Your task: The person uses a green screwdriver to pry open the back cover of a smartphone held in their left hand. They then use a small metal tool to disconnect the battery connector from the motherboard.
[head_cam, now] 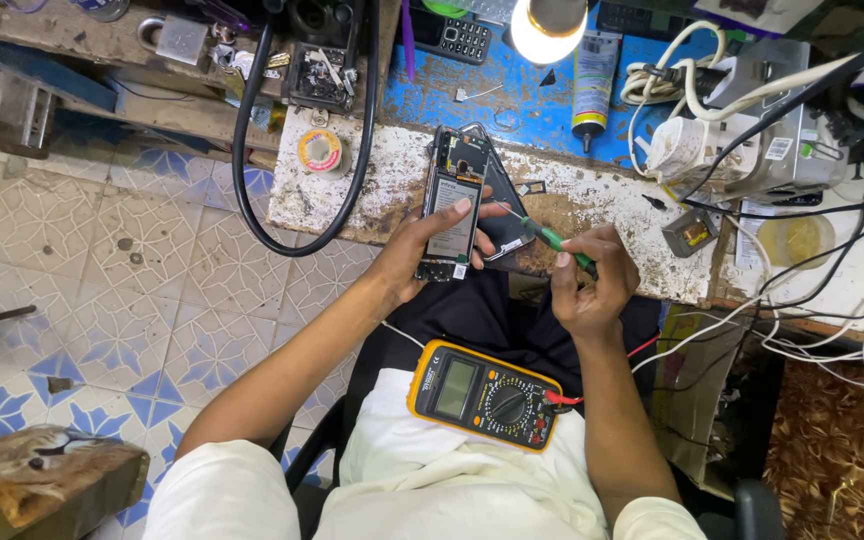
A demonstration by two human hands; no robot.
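My left hand (420, 250) grips an opened phone (452, 205), its back cover off and the battery and board showing, held over the worn white bench edge (392, 175). A dark back cover (505, 240) lies under the phone, to its right. My right hand (587, 285) is closed on a green-handled screwdriver (555, 240), whose tip points at the right side of the phone. A yellow multimeter (485, 393) rests on my lap, with a red lead plugged in at its right side.
A bright lamp (549, 25) hangs over the blue bench top. A spray can (592, 85), a solder spool (321, 152), a thick black cable loop (242, 170) and tangled white wires (692, 90) crowd the bench. Tiled floor lies at left, with a wooden block (42, 480).
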